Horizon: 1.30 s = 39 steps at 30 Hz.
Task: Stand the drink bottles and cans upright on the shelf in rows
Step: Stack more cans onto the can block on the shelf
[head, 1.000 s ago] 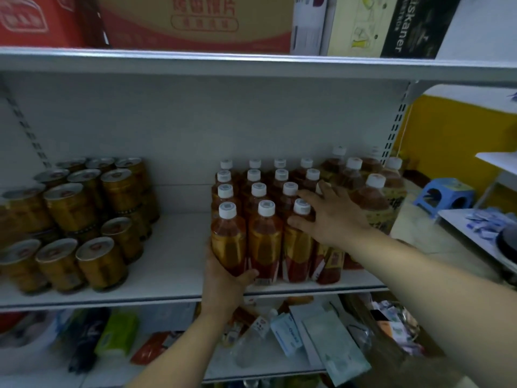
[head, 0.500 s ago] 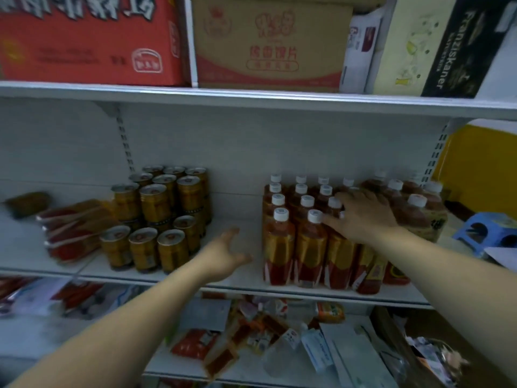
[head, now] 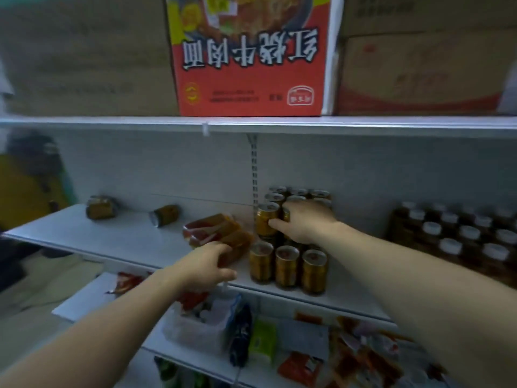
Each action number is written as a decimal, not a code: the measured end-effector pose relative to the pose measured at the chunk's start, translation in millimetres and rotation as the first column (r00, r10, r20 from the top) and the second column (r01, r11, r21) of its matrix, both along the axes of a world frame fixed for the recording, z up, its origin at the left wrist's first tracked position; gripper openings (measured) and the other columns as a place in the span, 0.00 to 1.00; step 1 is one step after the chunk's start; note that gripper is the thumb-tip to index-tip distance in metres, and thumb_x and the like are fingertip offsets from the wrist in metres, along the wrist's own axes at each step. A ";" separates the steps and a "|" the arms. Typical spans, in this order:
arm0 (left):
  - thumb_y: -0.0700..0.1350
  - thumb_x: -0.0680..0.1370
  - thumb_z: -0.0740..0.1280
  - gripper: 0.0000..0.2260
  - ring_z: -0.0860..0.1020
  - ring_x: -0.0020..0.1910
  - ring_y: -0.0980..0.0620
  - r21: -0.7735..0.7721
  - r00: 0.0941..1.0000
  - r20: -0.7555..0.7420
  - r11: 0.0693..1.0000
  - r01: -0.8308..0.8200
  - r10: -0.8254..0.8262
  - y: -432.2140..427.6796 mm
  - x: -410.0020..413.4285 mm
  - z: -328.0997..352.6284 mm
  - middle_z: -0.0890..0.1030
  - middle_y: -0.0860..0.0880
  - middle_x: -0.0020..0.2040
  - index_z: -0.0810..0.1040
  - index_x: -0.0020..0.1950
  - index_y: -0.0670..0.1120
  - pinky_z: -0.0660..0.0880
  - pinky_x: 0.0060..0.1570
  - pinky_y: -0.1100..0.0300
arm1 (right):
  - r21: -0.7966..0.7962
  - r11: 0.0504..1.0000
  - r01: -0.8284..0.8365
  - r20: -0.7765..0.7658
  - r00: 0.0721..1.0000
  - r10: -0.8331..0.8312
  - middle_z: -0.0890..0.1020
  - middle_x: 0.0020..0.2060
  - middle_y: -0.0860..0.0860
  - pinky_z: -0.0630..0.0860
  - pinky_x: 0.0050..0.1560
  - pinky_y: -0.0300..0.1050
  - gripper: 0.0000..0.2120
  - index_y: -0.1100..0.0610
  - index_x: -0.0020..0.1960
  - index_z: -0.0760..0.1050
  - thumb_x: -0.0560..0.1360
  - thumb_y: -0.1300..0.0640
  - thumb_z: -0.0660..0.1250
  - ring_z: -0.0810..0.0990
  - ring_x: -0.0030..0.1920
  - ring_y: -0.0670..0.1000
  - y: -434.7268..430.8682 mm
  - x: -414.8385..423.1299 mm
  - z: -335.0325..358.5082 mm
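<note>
Gold cans (head: 286, 266) stand upright in rows on the white shelf (head: 126, 236), with a second tier stacked behind. My right hand (head: 303, 224) rests on that upper tier, thumb against the front left can (head: 264, 219). Several amber drink bottles (head: 216, 231) with red labels lie on their sides left of the cans. My left hand (head: 207, 266) hovers at their near end, fingers loosely spread and holding nothing. Two more cans, one (head: 165, 215) and another (head: 100, 210), lie tipped over farther left. White-capped bottles (head: 461, 236) stand upright in rows at the right.
Cardboard cartons, among them a red noodle box (head: 249, 57), fill the shelf above. The lower shelf holds a clear tub (head: 201, 326), snack packets and a green pack (head: 261, 340). A slotted upright (head: 254, 169) runs down the back wall.
The view has swung left. My right hand left the upright bottles and now lies on the stacked cans. My left hand moved left to the bottles lying on their sides.
</note>
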<state>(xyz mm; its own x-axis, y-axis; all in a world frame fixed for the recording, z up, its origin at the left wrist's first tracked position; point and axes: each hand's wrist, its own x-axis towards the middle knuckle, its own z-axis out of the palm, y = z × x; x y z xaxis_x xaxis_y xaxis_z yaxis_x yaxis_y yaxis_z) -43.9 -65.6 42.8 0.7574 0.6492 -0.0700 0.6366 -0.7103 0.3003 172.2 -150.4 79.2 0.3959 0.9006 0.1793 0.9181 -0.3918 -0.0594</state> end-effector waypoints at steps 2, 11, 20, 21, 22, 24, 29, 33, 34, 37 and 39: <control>0.54 0.75 0.67 0.28 0.68 0.69 0.49 -0.015 0.998 -0.032 0.998 -0.053 0.053 26.6 -39.0 -0.1 0.66 0.47 0.73 0.66 0.72 0.48 0.66 0.64 0.59 | -0.009 0.999 -0.050 -0.047 0.998 0.050 0.78 0.60 0.49 0.75 0.47 0.46 0.28 0.47 0.65 0.70 0.75 0.31 0.56 0.77 0.56 0.55 33.9 -32.5 -2.8; 0.53 0.76 0.67 0.30 0.69 0.68 0.50 -0.046 0.969 -0.033 0.968 -0.248 0.246 131.9 -135.6 -10.9 0.63 0.48 0.75 0.61 0.75 0.49 0.66 0.68 0.56 | -0.051 0.990 -0.133 -0.102 0.987 0.127 0.73 0.67 0.53 0.72 0.59 0.51 0.33 0.51 0.70 0.67 0.74 0.30 0.55 0.73 0.63 0.57 192.2 -113.6 -20.0; 0.56 0.76 0.66 0.30 0.64 0.72 0.49 -0.022 0.929 -0.092 0.932 -0.361 0.358 274.6 -155.7 -31.2 0.60 0.48 0.76 0.61 0.75 0.50 0.62 0.69 0.57 | -0.069 0.972 -0.227 -0.213 0.955 0.207 0.75 0.64 0.55 0.73 0.55 0.51 0.33 0.52 0.70 0.66 0.74 0.31 0.55 0.75 0.60 0.58 363.0 -132.2 -61.2; 0.56 0.76 0.66 0.30 0.64 0.73 0.49 -0.029 0.922 -0.099 0.925 -0.378 0.374 292.7 -157.9 -33.3 0.60 0.48 0.76 0.61 0.75 0.50 0.61 0.70 0.57 | -0.077 0.969 -0.233 -0.229 0.950 0.210 0.75 0.65 0.55 0.73 0.56 0.51 0.33 0.51 0.71 0.66 0.74 0.31 0.55 0.75 0.60 0.58 378.2 -131.8 -67.0; 0.55 0.76 0.66 0.29 0.63 0.73 0.48 -0.037 0.914 -0.097 0.916 -0.399 0.394 310.5 -159.9 -35.7 0.60 0.48 0.76 0.62 0.75 0.50 0.61 0.70 0.56 | -0.086 0.968 -0.234 -0.241 0.948 0.207 0.74 0.65 0.54 0.73 0.57 0.51 0.34 0.51 0.71 0.65 0.74 0.31 0.56 0.75 0.61 0.58 392.8 -131.3 -72.7; 0.54 0.76 0.66 0.29 0.63 0.73 0.48 -0.063 0.894 -0.067 0.893 -0.447 0.443 345.3 -164.4 -39.8 0.61 0.49 0.76 0.62 0.75 0.50 0.60 0.71 0.53 | -0.104 0.972 -0.209 -0.258 0.950 0.177 0.72 0.67 0.55 0.72 0.58 0.51 0.34 0.53 0.72 0.65 0.74 0.32 0.57 0.73 0.63 0.58 419.5 -130.8 -82.1; 0.55 0.76 0.67 0.29 0.64 0.72 0.46 -0.074 0.883 -0.097 0.881 -0.467 0.459 428.3 -178.9 -58.1 0.63 0.48 0.75 0.62 0.74 0.50 0.61 0.70 0.52 | -0.138 0.983 -0.117 -0.364 0.929 0.060 0.64 0.72 0.56 0.69 0.62 0.53 0.35 0.54 0.73 0.62 0.74 0.33 0.59 0.69 0.67 0.60 471.6 -136.4 -106.8; 0.56 0.76 0.66 0.30 0.63 0.73 0.45 -0.022 0.907 -0.112 0.912 -0.410 0.405 504.2 -184.3 -72.2 0.62 0.47 0.75 0.62 0.75 0.49 0.61 0.71 0.51 | -0.118 0.993 0.029 -0.440 0.895 -0.078 0.53 0.74 0.58 0.68 0.64 0.52 0.37 0.46 0.76 0.55 0.73 0.31 0.59 0.66 0.68 0.64 507.8 -144.2 -125.0; 0.57 0.76 0.67 0.31 0.63 0.73 0.45 -0.003 0.921 -0.110 0.927 -0.376 0.374 524.2 -185.3 -76.1 0.62 0.46 0.75 0.61 0.75 0.49 0.61 0.71 0.51 | -0.120 0.990 0.079 -0.457 0.880 -0.126 0.50 0.75 0.59 0.66 0.65 0.52 0.39 0.45 0.77 0.52 0.72 0.30 0.59 0.64 0.69 0.64 516.3 -148.4 -129.0; 0.56 0.75 0.68 0.32 0.60 0.73 0.42 0.079 0.952 -0.103 0.956 -0.283 0.290 579.1 -187.3 -85.8 0.60 0.45 0.76 0.60 0.76 0.51 0.64 0.70 0.46 | -0.138 0.970 0.200 -0.556 0.795 -0.243 0.45 0.76 0.59 0.60 0.70 0.51 0.39 0.45 0.78 0.52 0.72 0.29 0.57 0.60 0.72 0.64 540.3 -165.6 -144.8; 0.56 0.75 0.67 0.34 0.55 0.75 0.40 0.120 0.958 -0.117 0.961 -0.249 0.263 610.4 -187.6 -90.3 0.55 0.45 0.77 0.56 0.77 0.52 0.63 0.70 0.43 | -0.120 0.960 0.255 -0.582 0.765 -0.276 0.44 0.76 0.59 0.64 0.69 0.51 0.36 0.45 0.75 0.56 0.73 0.30 0.57 0.64 0.70 0.64 550.7 -179.9 -153.7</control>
<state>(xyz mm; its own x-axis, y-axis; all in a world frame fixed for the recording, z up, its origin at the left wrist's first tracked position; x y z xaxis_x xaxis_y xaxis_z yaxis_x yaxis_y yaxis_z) -231.5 544.9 -47.5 0.5534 0.8291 -0.0796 0.8300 -0.5408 0.1369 -7.7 400.2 -74.4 0.6383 0.7450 -0.1937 0.5677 -0.6256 -0.5351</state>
